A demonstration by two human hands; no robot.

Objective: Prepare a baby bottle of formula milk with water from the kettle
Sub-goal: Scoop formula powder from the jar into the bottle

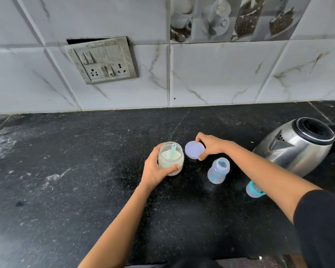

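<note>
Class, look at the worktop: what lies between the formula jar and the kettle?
In the head view, between the formula jar and the kettle lie the round lid, gripped by the right hand, and nearer the camera the open baby bottle.

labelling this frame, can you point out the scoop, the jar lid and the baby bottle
scoop (173,150), head view, on its handle, standing in the powder
jar lid (194,149), head view, middle of its flat top
baby bottle (218,172), head view, on its clear side wall
</note>
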